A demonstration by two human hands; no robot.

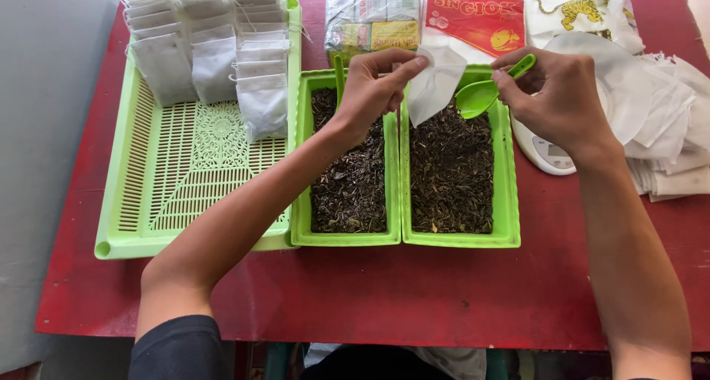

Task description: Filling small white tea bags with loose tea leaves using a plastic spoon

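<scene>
From the head view, a red-and-white packet and a clear pack with a yellow label lie at the far edge of the red surface. The left hand pinches a small white filter bag, its grip clamped on the bag's top edge. The right hand grips a green scoop beside it, above the right tray of dark tea leaves.

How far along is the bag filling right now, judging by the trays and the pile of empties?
Done: rows of filled white bags stand in the slotted green tray, covering only its far end. In hand: the left hand holds an open white bag while the right hand tips a green spoon into it. Left: both green bins of loose tea look nearly full, and a pile of empty bags waits.
</scene>
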